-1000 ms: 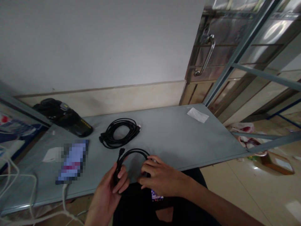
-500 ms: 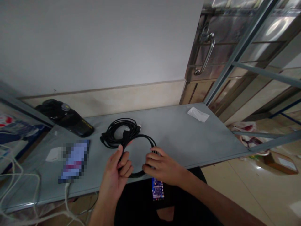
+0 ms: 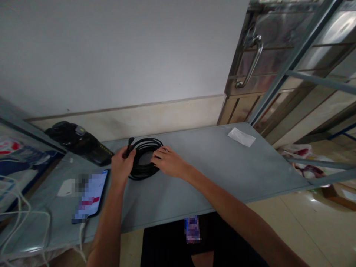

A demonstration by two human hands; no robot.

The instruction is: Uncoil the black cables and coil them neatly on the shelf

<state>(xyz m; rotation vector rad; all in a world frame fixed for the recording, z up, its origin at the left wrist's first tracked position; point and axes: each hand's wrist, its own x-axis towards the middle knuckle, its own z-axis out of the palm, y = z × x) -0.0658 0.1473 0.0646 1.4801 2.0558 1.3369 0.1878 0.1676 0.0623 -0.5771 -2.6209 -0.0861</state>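
1. Landmark: black bottle [image 3: 83, 144] on grey table [image 3: 211, 167]; contents can't be seen.
2. Coiled black cable [image 3: 143, 172]: on table, just right of bottle.
3. Left hand [image 3: 122, 164]: thumb and fingers closed, pinching cable near its plug [image 3: 131, 141]; right beside bottle's base.
4. Right hand [image 3: 167, 161]: fingers curled, partly closed over coil's right side; farther right of bottle; grip firmness can't tell.
5. Plastic bag [image 3: 296, 151]: well right of bottle; reddish contents, too blurred to name; brown box [image 3: 340, 198] beyond it, something white in or on it, can't tell which.
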